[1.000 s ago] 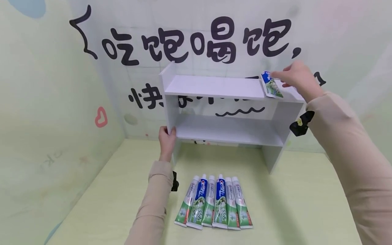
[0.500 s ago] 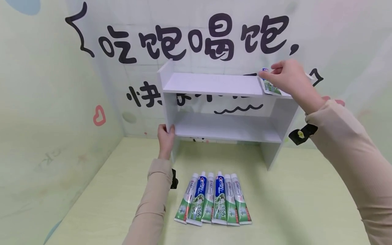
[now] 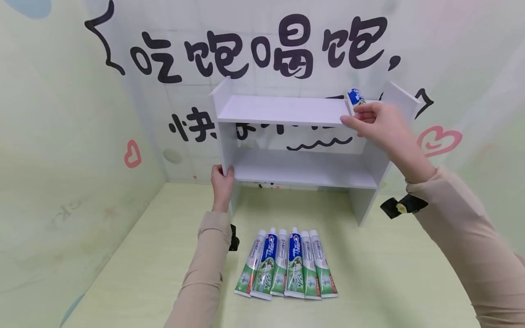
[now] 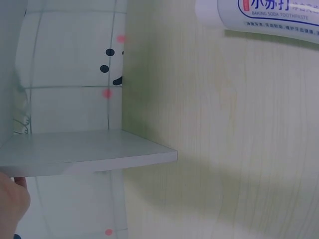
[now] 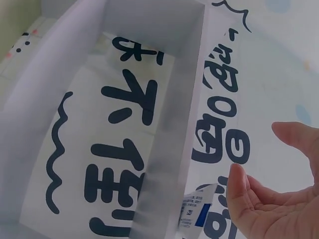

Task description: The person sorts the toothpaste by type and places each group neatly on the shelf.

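The right grip is poised empty at the shelf unit, thumb and fingertips parted, nothing clasped. Just behind it the toothpaste tube is laid on the top board, near the right side panel, its lower part hidden by the hand in the head view. Down on the left, the left side panel is clasped by the left grip, and firm bracing seems wise there. If the tube's tail is to be squared with the front edge, light fingertip pressure is called for, with that raised right panel kept unbumped. Below, six more tubes are lined up on the worktop, the left sleeve just beside them.
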Action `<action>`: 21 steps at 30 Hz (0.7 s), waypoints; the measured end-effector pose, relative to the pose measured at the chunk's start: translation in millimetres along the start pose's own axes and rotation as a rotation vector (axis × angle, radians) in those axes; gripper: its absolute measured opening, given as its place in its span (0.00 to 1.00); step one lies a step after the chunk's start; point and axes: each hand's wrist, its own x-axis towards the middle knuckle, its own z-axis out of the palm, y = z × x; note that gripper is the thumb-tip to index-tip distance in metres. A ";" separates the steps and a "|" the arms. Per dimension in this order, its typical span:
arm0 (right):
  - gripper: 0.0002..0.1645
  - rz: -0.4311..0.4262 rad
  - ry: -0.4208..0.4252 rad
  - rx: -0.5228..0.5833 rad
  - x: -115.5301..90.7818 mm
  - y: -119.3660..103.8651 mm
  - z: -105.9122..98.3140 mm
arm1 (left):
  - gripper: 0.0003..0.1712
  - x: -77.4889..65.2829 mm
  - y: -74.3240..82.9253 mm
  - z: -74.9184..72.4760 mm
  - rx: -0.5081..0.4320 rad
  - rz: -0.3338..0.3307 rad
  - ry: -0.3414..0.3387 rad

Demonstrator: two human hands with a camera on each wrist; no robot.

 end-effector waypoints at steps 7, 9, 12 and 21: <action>0.41 0.061 -0.053 0.107 -9.2 11.5 20.3 | 0.18 2.1 1.2 0.5 0.015 -0.022 -0.011; 0.40 0.058 -0.057 0.138 -10.9 15.2 25.6 | 0.18 2.2 2.4 1.1 0.017 -0.015 -0.004; 0.39 0.057 -0.059 0.154 -13.9 20.1 34.2 | 0.18 2.0 2.3 1.4 0.012 -0.005 -0.002; 0.36 0.094 -0.088 0.194 -20.0 43.5 58.8 | 0.18 2.2 -0.5 1.5 0.012 -0.001 0.005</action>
